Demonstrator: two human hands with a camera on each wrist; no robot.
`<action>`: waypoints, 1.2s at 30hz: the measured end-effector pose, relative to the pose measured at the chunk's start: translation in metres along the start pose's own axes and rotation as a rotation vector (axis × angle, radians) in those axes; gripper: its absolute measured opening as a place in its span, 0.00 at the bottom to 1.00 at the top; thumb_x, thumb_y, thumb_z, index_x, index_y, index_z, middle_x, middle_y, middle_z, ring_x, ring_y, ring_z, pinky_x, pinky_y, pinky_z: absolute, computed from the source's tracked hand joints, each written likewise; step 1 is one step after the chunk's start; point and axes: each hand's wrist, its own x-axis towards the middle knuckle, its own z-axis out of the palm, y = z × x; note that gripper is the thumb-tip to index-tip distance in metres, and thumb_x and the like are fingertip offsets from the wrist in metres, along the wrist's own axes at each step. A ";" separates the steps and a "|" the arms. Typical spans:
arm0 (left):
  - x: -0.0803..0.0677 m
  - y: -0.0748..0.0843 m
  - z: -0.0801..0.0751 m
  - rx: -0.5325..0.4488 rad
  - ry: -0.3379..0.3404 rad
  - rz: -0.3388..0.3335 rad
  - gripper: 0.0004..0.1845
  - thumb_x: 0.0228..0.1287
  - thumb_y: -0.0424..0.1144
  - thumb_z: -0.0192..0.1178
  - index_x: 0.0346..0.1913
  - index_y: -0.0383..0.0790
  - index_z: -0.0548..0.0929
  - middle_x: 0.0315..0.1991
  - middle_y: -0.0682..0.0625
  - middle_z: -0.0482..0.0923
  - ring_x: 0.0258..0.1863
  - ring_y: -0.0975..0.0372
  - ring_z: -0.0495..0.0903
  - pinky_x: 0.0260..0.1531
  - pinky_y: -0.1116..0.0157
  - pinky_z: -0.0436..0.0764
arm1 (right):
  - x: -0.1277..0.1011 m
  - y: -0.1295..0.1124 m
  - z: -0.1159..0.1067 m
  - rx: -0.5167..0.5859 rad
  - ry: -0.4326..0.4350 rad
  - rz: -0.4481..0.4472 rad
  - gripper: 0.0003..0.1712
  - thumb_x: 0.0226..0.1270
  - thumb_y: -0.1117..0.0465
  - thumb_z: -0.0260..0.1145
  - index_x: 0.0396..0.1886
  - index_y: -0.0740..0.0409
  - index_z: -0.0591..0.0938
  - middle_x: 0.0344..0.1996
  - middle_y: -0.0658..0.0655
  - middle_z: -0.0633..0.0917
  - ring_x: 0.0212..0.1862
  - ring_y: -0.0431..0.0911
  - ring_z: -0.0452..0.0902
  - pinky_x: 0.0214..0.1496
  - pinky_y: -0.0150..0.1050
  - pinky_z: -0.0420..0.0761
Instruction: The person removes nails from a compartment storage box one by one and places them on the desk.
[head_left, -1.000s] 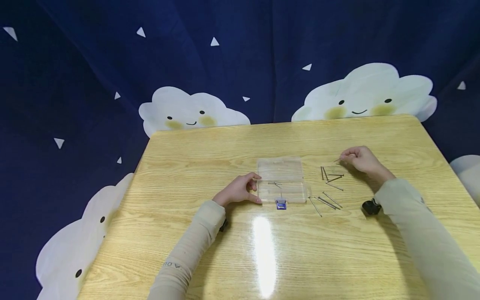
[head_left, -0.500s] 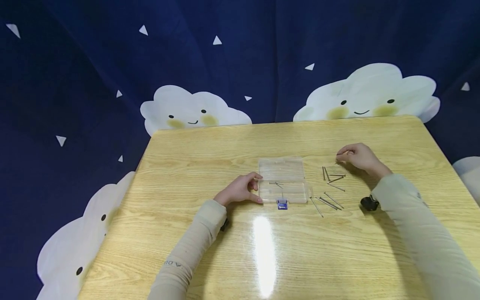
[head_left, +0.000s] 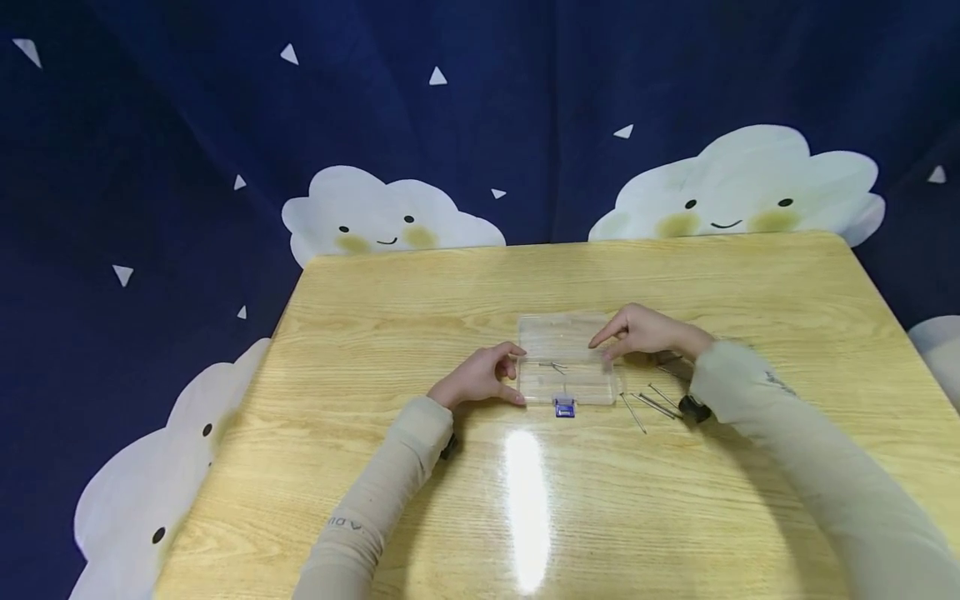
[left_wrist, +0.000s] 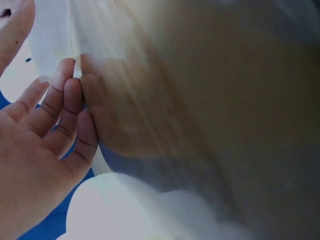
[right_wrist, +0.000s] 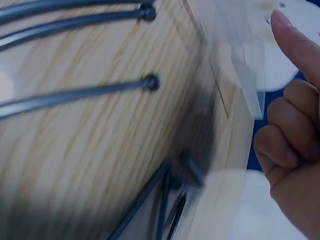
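Observation:
A clear plastic box [head_left: 536,390] lies with its lid [head_left: 551,335] folded back and its blue latch [head_left: 565,409] facing me. My left hand [head_left: 477,379] grips its left end, thumb at the front corner and index finger at the back one. In the left wrist view its other fingers [left_wrist: 72,95] bend near the clear plastic. A few small nails [head_left: 553,365] are in the box. Over its right side hovers my right hand [head_left: 651,330], index finger extended, thumb apart, other fingers curled in the right wrist view. I cannot tell whether a small nail is between its fingertips.
Long nails [head_left: 657,407] lie loose on the wooden table [head_left: 420,317] right of the box. Several more, under the right forearm, show as dark nails [right_wrist: 75,96] in the right wrist view. A dark blue curtain [head_left: 360,83] with clouds hangs behind the table.
My right hand has moved left from the small nails at the right to over the box's right side, its fingers spreading. The left hand and the box have stayed in place.

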 end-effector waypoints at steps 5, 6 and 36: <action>0.001 -0.001 0.001 0.002 -0.003 0.000 0.37 0.42 0.40 0.73 0.57 0.35 0.69 0.32 0.48 0.74 0.29 0.63 0.69 0.33 0.70 0.69 | 0.020 -0.009 0.007 -0.062 -0.106 -0.024 0.19 0.49 0.65 0.71 0.43 0.65 0.83 0.07 0.43 0.62 0.12 0.32 0.50 0.16 0.27 0.57; 0.001 -0.002 0.001 0.003 -0.002 0.001 0.37 0.42 0.40 0.73 0.57 0.35 0.69 0.32 0.48 0.75 0.29 0.62 0.69 0.33 0.70 0.69 | 0.023 -0.011 0.008 -0.057 -0.123 -0.029 0.19 0.49 0.65 0.71 0.43 0.66 0.83 0.07 0.43 0.61 0.12 0.33 0.50 0.16 0.28 0.57; 0.004 -0.007 -0.001 0.018 -0.009 0.020 0.37 0.41 0.41 0.74 0.56 0.36 0.70 0.31 0.49 0.74 0.28 0.63 0.69 0.31 0.71 0.69 | 0.054 -0.036 0.027 -0.375 -0.341 -0.078 0.27 0.47 0.72 0.69 0.51 0.52 0.81 0.10 0.44 0.63 0.13 0.35 0.49 0.17 0.28 0.55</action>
